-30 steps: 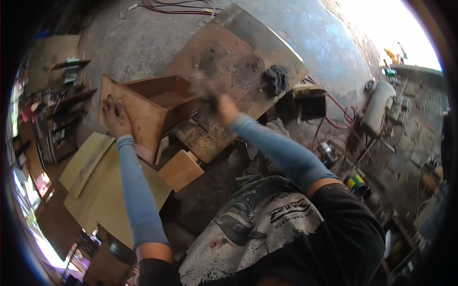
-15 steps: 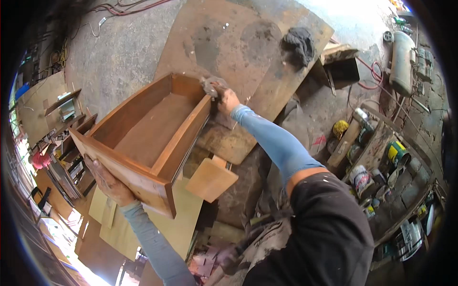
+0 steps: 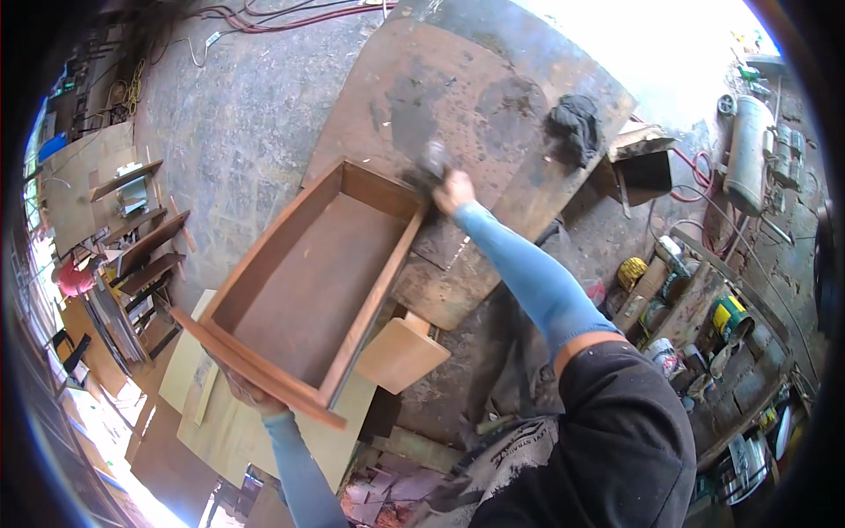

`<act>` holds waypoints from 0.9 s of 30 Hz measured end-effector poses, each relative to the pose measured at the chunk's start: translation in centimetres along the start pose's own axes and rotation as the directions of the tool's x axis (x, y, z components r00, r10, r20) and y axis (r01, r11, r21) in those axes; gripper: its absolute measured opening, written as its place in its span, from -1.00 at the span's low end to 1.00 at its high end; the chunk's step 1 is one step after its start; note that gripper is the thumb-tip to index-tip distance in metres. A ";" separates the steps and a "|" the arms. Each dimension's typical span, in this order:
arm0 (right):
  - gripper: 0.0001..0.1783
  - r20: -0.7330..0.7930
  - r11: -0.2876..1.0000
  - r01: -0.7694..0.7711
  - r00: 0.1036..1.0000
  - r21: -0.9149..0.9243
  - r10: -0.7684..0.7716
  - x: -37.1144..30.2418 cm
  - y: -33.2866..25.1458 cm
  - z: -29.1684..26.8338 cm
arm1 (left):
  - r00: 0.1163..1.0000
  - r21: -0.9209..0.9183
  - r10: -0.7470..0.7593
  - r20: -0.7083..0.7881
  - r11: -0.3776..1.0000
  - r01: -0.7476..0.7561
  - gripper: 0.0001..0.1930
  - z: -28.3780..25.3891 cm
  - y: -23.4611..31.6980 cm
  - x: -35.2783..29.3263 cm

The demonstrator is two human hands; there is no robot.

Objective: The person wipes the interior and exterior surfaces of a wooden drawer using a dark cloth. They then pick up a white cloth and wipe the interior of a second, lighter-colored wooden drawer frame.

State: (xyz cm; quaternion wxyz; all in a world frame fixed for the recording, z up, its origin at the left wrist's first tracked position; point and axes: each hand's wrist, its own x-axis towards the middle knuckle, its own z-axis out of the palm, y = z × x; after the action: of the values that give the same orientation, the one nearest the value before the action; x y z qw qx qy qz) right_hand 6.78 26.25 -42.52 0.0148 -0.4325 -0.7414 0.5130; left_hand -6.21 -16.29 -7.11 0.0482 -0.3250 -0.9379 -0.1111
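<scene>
Underneath, left hand [image 3: 242, 393] fingers grip the smooth rectangular wooden drawer [image 3: 308, 286]; right hand [image 3: 451, 189] fingers clutch its corner.

Open wooden box [image 3: 308, 290]: reddish-brown wood, smooth, matt stain, paler raw edge along the rim. Surface [image 3: 475, 97]: worn brown board, matt, blotched with dark stains and scuffs. Rag [image 3: 574, 125]: dark crumpled cloth. Small panel [image 3: 400, 354]: light plywood, smooth, unfinished. Floor [image 3: 229, 114]: grey concrete, rough, cracked and scratched. Sleeves on both forearms: blue stretch cloth, matt. Tank [image 3: 748, 150]: pale painted metal, dull sheen.
</scene>
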 end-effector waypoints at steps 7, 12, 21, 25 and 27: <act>-0.60 0.281 0.899 0.382 0.905 -0.213 -0.318 10.6 -8.8 10.7 | 0.968 0.009 -0.248 0.034 0.969 0.247 -0.33 2.1 -1.2 -2.1; -0.55 0.495 0.909 0.205 0.869 -0.362 0.002 0.3 -4.0 3.7 | 0.950 -0.259 -0.311 -0.034 0.921 0.292 -0.34 0.3 1.2 -1.4; -0.68 0.317 0.964 0.188 0.941 -0.189 -0.122 9.9 -13.5 12.3 | 0.990 -0.036 -0.141 0.029 0.989 0.142 -0.30 0.8 -0.2 0.0; -0.70 0.317 0.973 0.208 0.934 -0.102 -0.167 4.4 -6.4 8.2 | 0.988 -0.082 -0.145 -0.045 0.987 0.141 -0.32 1.0 -1.6 -2.3; -0.71 0.403 0.965 0.230 0.901 -0.126 -0.162 -0.7 -0.2 1.9 | 0.988 -0.137 -0.147 -0.036 0.980 0.141 -0.33 1.2 0.1 -0.3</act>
State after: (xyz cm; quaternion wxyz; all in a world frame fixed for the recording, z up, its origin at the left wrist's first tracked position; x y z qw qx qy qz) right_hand 6.18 24.33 -43.03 -0.1183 -0.2445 -0.8104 0.5191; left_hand -5.89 -16.11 -8.28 0.0398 -0.2560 -0.9481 -0.1844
